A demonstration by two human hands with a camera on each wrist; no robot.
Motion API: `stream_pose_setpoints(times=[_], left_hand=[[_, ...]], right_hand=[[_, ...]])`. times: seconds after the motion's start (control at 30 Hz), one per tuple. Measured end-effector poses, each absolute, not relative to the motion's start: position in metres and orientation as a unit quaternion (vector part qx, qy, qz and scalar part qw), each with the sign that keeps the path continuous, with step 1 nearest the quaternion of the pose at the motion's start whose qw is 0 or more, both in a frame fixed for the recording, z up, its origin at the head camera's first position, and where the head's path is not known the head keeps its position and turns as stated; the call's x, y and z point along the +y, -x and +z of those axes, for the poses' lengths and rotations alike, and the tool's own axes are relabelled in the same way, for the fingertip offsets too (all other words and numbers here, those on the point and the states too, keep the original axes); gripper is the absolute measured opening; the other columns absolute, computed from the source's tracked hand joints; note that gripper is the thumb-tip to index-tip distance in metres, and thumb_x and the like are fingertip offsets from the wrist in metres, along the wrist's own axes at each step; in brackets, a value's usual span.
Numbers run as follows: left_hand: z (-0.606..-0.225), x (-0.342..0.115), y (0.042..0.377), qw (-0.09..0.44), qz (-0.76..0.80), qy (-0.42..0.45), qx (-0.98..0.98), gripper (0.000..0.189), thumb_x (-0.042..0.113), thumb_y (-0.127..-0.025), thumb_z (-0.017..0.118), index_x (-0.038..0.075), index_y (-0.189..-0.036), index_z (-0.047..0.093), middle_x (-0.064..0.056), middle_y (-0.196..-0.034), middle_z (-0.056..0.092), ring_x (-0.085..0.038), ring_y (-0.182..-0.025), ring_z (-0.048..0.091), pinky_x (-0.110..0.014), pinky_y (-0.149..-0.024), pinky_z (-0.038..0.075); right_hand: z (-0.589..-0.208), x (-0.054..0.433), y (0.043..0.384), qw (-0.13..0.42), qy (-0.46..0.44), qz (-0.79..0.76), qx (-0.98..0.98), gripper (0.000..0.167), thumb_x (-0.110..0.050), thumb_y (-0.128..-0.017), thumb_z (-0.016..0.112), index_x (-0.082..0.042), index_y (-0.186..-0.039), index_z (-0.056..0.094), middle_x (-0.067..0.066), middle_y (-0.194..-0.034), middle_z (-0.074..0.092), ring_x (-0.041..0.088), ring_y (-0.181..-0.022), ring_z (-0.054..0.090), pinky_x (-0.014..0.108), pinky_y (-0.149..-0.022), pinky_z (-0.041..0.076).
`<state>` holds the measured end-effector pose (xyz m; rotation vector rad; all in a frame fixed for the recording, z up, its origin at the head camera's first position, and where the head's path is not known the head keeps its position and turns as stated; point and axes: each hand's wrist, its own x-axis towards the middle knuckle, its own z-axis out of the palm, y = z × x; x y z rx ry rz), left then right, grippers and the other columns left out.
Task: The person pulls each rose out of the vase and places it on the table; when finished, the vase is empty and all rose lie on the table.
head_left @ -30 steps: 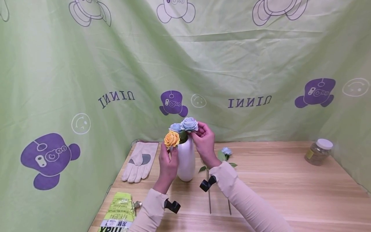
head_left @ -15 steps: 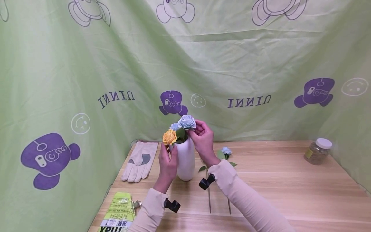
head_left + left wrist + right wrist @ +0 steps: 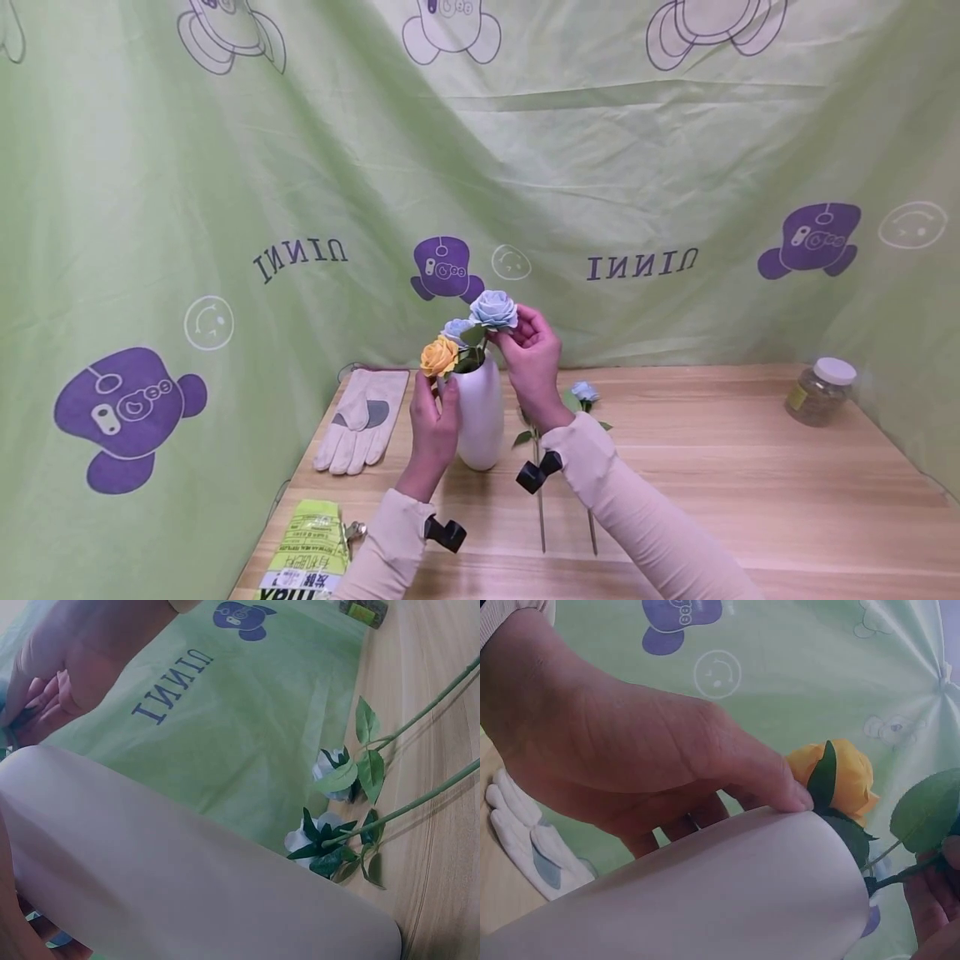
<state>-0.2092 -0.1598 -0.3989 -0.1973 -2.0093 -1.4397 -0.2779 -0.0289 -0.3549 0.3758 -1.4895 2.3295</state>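
Note:
My left hand (image 3: 435,425) grips the upper part of a white vase (image 3: 480,421), which stands upright on the table. In the right wrist view the thumb of that left hand (image 3: 630,742) lies along the vase's rim (image 3: 855,862). A yellow rose (image 3: 439,357) and a light blue rose (image 3: 455,331) rise from the vase mouth. Above the mouth my right hand (image 3: 534,358) pinches the leafy stem of a larger light blue rose (image 3: 493,310), just under its bloom. Inside the vase the stem ends are hidden.
Right of the vase, two more roses lie on the table, one pale bloom (image 3: 585,391) showing past the right arm. A pair of work gloves (image 3: 360,425) lies left, a green fertilizer bag (image 3: 307,546) front left. A lidded jar (image 3: 821,396) stands far right.
My right hand has raised the larger blue rose slightly above the vase mouth, showing more stem and leaf. The yellow rose has shifted a little left. My left hand stays on the vase.

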Motion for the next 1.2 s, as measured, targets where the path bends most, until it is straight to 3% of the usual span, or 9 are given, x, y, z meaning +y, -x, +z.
stream_pose_setpoints(times=[0.23,0.57,0.83,0.97,1.07,1.2], left_hand=[[-0.398,-0.160,0.208,0.328,-0.542,0.079,-0.769,0.037,0.010,-0.101,0.051,-0.009,-0.133,0.046,-0.030,-0.131,0.056,-0.040,-0.126,0.055,-0.057,-0.104,0.048],[-0.396,-0.160,0.207,0.328,-0.541,0.082,-0.770,0.038,0.009,-0.101,0.052,-0.009,-0.133,0.046,-0.031,-0.134,0.055,-0.043,-0.127,0.055,-0.058,-0.105,0.047],[-0.398,-0.160,0.208,0.327,-0.544,0.079,-0.769,0.038,0.010,-0.101,0.052,-0.009,-0.133,0.046,-0.031,-0.133,0.055,-0.044,-0.127,0.054,-0.059,-0.106,0.046],[-0.399,-0.160,0.208,0.326,-0.544,0.078,-0.770,0.038,0.010,-0.101,0.051,-0.009,-0.133,0.046,-0.031,-0.132,0.055,-0.044,-0.126,0.055,-0.059,-0.105,0.047],[-0.399,-0.160,0.208,0.327,-0.544,0.077,-0.769,0.037,0.011,-0.101,0.051,-0.008,-0.132,0.047,-0.030,-0.130,0.056,-0.044,-0.124,0.056,-0.059,-0.103,0.047],[-0.399,-0.160,0.208,0.328,-0.544,0.077,-0.769,0.037,0.010,-0.101,0.052,-0.009,-0.131,0.047,-0.030,-0.129,0.057,-0.043,-0.123,0.056,-0.059,-0.103,0.048]], right_hand=[[-0.344,-0.025,0.277,0.195,-0.149,0.839,-0.486,0.039,0.016,-0.084,0.065,0.011,-0.121,0.059,0.031,-0.118,0.067,0.011,-0.089,0.073,0.030,-0.083,0.061],[-0.338,-0.019,0.277,0.203,-0.153,0.840,-0.480,0.038,0.015,-0.084,0.066,0.009,-0.121,0.060,0.014,-0.108,0.073,0.012,-0.089,0.075,0.031,-0.082,0.061],[-0.330,-0.015,0.275,0.216,-0.161,0.840,-0.471,0.037,0.016,-0.085,0.064,0.011,-0.121,0.058,0.032,-0.119,0.065,0.013,-0.092,0.074,0.033,-0.085,0.061],[-0.328,-0.013,0.274,0.225,-0.155,0.838,-0.473,0.037,0.015,-0.085,0.065,0.011,-0.122,0.058,0.034,-0.121,0.064,0.012,-0.092,0.074,0.032,-0.085,0.060],[-0.326,-0.011,0.274,0.234,-0.157,0.837,-0.469,0.037,0.014,-0.085,0.066,0.011,-0.121,0.058,0.031,-0.119,0.066,0.013,-0.091,0.074,0.032,-0.085,0.060],[-0.322,-0.006,0.274,0.238,-0.165,0.842,-0.455,0.036,0.015,-0.084,0.066,0.009,-0.119,0.060,0.017,-0.110,0.073,0.014,-0.088,0.075,0.033,-0.082,0.061]])
